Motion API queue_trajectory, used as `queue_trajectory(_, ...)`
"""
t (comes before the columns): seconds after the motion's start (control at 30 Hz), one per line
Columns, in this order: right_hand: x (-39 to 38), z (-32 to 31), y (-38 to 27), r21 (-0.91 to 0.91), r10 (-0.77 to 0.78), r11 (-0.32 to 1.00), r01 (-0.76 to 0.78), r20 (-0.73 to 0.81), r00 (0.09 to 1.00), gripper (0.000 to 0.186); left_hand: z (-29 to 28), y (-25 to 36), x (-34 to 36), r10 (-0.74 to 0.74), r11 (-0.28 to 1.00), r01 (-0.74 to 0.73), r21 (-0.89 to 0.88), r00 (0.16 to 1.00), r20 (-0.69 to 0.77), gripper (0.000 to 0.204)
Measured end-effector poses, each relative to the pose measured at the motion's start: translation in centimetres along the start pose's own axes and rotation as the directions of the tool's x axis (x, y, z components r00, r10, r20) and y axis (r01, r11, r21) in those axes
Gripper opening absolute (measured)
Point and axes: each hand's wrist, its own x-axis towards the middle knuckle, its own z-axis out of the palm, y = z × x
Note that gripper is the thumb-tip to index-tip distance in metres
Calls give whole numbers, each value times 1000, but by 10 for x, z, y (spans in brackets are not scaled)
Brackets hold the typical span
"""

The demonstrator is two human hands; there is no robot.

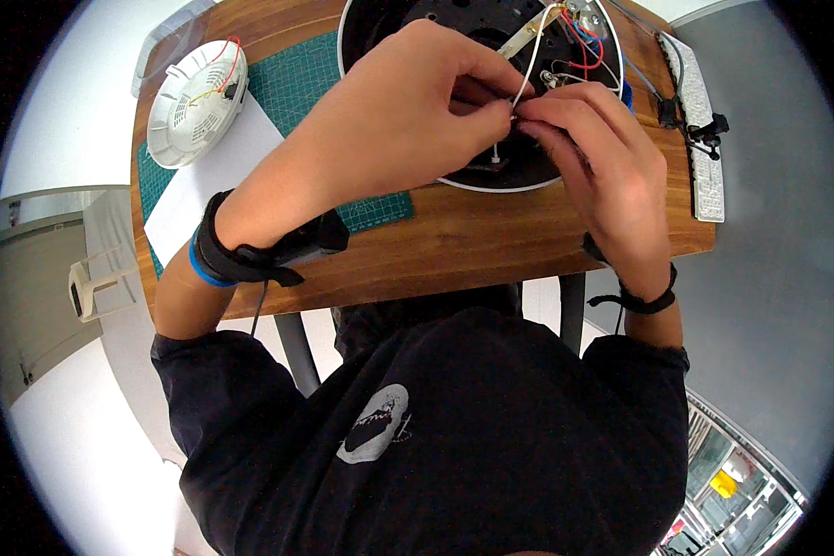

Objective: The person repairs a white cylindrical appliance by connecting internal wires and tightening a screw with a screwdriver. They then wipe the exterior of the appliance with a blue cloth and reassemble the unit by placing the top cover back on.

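Observation:
A round housing (528,183) with a white rim and black inside lies at the table's far edge. Over its opening, my left hand (426,102) pinches a thin white wire (534,56) between thumb and forefinger. From the other side my right hand (612,144) meets it, thumb and fingertips closed at the same wire. Its exact end is hidden between the fingertips. Below them hangs a small white plug (496,157) inside the housing. Behind my fingers run red wires (591,57) and blue ones, beside a pale flat strip (525,35).
To the left, a white slotted round cover (190,120) with red and yellow wires rests by a white sheet (204,199) on a green cutting mat (292,79). A long white textured bar (706,176) and dark cable lie along the wooden table's (491,236) right edge.

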Motion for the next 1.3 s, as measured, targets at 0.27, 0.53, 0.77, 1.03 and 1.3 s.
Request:
queue_trajectory(0.27,0,-4,5,78,23,997,-23,5,1000,20,-2,-2,1,-29,999,29,-19,1000,12,29)
queue_trajectory(0.53,5,-2,3,44,17,999,-16,-21,1000,17,-3,-2,0,-39,996,39,-74,999,10,29)
queue_trajectory(0.77,6,0,7,80,-9,997,13,-48,999,19,-2,-7,-1,-41,994,39,-101,999,-14,30)
queue_trajectory(1.03,3,0,10,77,-29,997,31,-31,999,19,-1,-8,-1,-23,994,22,-109,1000,-15,30)
queue_trajectory(1.3,0,1,8,22,-39,999,39,10,999,21,-2,-7,-1,-45,994,45,-100,999,-2,30)
